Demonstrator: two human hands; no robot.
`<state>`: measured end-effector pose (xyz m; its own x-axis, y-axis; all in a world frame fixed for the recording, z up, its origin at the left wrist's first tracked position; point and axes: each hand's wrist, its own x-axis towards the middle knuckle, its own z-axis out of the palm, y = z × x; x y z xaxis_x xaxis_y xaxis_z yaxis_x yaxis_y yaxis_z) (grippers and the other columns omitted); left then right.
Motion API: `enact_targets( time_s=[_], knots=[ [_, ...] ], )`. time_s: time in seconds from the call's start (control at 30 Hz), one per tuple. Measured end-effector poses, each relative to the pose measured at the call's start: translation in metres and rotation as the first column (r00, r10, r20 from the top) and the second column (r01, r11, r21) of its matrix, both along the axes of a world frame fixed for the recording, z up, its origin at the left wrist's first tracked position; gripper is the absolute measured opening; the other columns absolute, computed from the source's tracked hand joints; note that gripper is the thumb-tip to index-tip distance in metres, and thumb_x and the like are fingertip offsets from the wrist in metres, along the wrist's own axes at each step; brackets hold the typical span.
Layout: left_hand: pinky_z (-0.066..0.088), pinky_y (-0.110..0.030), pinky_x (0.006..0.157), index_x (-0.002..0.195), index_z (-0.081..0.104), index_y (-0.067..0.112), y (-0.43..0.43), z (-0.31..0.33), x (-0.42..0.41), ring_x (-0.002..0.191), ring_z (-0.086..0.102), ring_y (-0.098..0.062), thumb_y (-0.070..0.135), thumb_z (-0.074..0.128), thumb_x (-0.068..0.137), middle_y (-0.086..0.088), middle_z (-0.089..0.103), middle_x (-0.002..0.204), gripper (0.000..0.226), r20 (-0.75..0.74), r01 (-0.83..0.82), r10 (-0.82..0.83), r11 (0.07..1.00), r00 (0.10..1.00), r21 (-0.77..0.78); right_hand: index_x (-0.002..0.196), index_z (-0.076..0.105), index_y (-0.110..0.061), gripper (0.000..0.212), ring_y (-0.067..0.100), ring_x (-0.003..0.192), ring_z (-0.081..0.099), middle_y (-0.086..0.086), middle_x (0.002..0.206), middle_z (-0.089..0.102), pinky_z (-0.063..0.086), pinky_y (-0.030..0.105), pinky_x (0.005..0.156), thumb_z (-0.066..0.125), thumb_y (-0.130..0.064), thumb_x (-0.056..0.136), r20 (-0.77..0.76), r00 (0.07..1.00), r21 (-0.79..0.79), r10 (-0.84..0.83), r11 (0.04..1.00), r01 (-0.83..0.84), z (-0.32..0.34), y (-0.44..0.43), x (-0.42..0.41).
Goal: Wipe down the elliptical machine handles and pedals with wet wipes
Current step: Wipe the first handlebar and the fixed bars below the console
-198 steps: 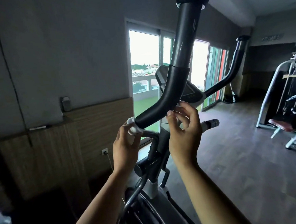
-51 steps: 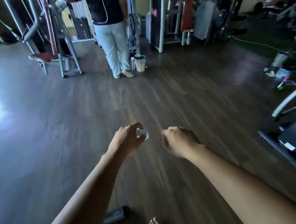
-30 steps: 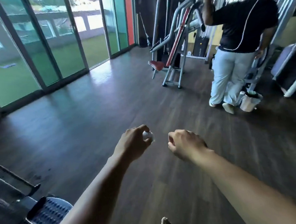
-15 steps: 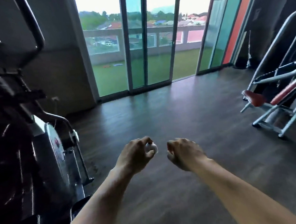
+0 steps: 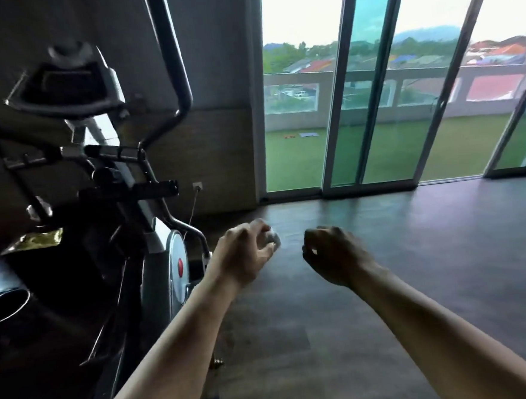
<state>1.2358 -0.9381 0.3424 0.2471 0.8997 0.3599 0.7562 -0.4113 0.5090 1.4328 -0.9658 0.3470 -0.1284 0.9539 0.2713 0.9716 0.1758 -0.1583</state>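
Over the dark plank floor (image 5: 432,281), left hand (image 5: 244,258) grips a wipe (image 5: 273,238), right hand (image 5: 334,256) clenched empty; elliptical (image 5: 163,259) at nine o'clock, glass doors (image 5: 374,113) at one.

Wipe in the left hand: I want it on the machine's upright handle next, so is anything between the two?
Nothing visible. The left hand holds the balled wipe over the floor, right of the machine, and only open air lies between it and the handle up to its left.

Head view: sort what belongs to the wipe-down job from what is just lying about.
Job: wet wipe, balled in the left hand; elliptical machine; its handle; right hand, curled, empty.
Lying about: wall socket; mats on the lawn outside; glass doors.
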Motion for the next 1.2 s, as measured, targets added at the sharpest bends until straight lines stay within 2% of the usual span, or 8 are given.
enact_targets(
  time_s=[0.17, 0.27, 0.4, 0.67, 0.77, 0.9, 1.07, 1.2],
  knots=[
    [0.048, -0.025, 0.085, 0.112, 0.068, 0.024, 0.085, 0.049, -0.011, 0.101, 0.068, -0.014, 0.029, 0.076, 0.086, 0.008, 0.073, 0.105, 0.027, 0.09, -0.113, 0.101, 0.982, 0.991, 0.149, 0.079, 0.06, -0.018, 0.021, 0.028, 0.072, 0.064, 0.0, 0.085, 0.066, 0.054, 0.036, 0.061, 0.051, -0.034, 0.091, -0.144, 0.985, 0.155, 0.096, 0.985, -0.073, 0.037, 0.099, -0.012],
    [0.052, -0.031, 0.088, 0.115, 0.066, 0.028, 0.133, 0.069, -0.014, 0.1, 0.068, -0.014, 0.035, 0.075, 0.087, 0.005, 0.073, 0.109, 0.031, 0.123, -0.19, 0.165, 0.954, 0.979, 0.234, 0.078, 0.057, -0.018, 0.023, 0.027, 0.071, 0.063, -0.002, 0.083, 0.065, 0.051, 0.033, 0.058, 0.052, -0.034, 0.093, -0.165, 0.973, 0.267, 0.16, 0.957, -0.112, 0.059, 0.157, -0.018],
    [0.047, -0.025, 0.087, 0.117, 0.066, 0.029, 0.185, 0.092, -0.013, 0.102, 0.066, -0.009, 0.037, 0.073, 0.088, 0.009, 0.072, 0.112, 0.032, 0.157, -0.292, 0.254, 0.902, 0.954, 0.318, 0.071, 0.048, -0.021, 0.028, 0.026, 0.069, 0.062, -0.005, 0.074, 0.055, 0.05, 0.033, 0.058, 0.053, -0.033, 0.095, -0.204, 0.937, 0.339, 0.285, 0.918, -0.206, 0.082, 0.233, -0.026],
    [0.039, -0.015, 0.079, 0.118, 0.067, 0.026, 0.255, 0.152, -0.011, 0.094, 0.063, -0.005, 0.03, 0.074, 0.088, 0.012, 0.072, 0.109, 0.031, 0.305, -0.533, 0.438, 0.716, 0.846, 0.451, 0.09, 0.065, -0.025, 0.017, 0.02, 0.081, 0.066, -0.008, 0.093, 0.066, 0.054, 0.033, 0.068, 0.054, -0.038, 0.092, -0.232, 0.803, 0.388, 0.549, 0.809, -0.442, 0.145, 0.343, -0.049],
    [0.039, -0.013, 0.075, 0.117, 0.068, 0.025, 0.275, 0.173, -0.013, 0.087, 0.061, -0.003, 0.029, 0.074, 0.088, 0.015, 0.07, 0.099, 0.03, 0.364, -0.596, 0.472, 0.645, 0.803, 0.478, 0.091, 0.064, -0.025, 0.012, 0.018, 0.082, 0.066, -0.009, 0.095, 0.067, 0.054, 0.033, 0.069, 0.057, -0.036, 0.091, -0.236, 0.735, 0.462, 0.635, 0.739, -0.49, 0.166, 0.376, -0.058],
    [0.048, -0.021, 0.08, 0.117, 0.068, 0.024, 0.3, 0.198, -0.019, 0.088, 0.064, -0.005, 0.028, 0.074, 0.089, 0.009, 0.074, 0.106, 0.03, 0.383, -0.636, 0.513, 0.545, 0.768, 0.546, 0.095, 0.067, -0.025, 0.012, 0.016, 0.088, 0.065, -0.009, 0.099, 0.068, 0.054, 0.034, 0.075, 0.059, -0.033, 0.091, -0.291, 0.621, 0.522, 0.727, 0.665, -0.534, 0.184, 0.416, -0.072],
    [0.045, -0.009, 0.077, 0.12, 0.067, 0.024, 0.333, 0.224, -0.031, 0.089, 0.066, -0.007, 0.03, 0.073, 0.09, 0.011, 0.07, 0.106, 0.03, 0.428, -0.682, 0.562, 0.388, 0.708, 0.62, 0.1, 0.067, -0.027, 0.012, 0.018, 0.089, 0.066, -0.008, 0.102, 0.067, 0.055, 0.037, 0.077, 0.06, -0.029, 0.089, -0.337, 0.47, 0.602, 0.816, 0.571, -0.558, 0.195, 0.466, -0.102],
    [0.058, -0.035, 0.079, 0.122, 0.065, 0.023, 0.356, 0.235, -0.043, 0.089, 0.07, -0.015, 0.031, 0.072, 0.091, 0.012, 0.066, 0.113, 0.033, 0.47, -0.683, 0.557, 0.266, 0.685, 0.68, 0.104, 0.066, -0.028, 0.014, 0.005, 0.088, 0.065, -0.014, 0.104, 0.064, 0.056, 0.029, 0.079, 0.061, -0.027, 0.091, -0.415, 0.312, 0.635, 0.855, 0.518, -0.573, 0.201, 0.494, -0.124]
  ],
)
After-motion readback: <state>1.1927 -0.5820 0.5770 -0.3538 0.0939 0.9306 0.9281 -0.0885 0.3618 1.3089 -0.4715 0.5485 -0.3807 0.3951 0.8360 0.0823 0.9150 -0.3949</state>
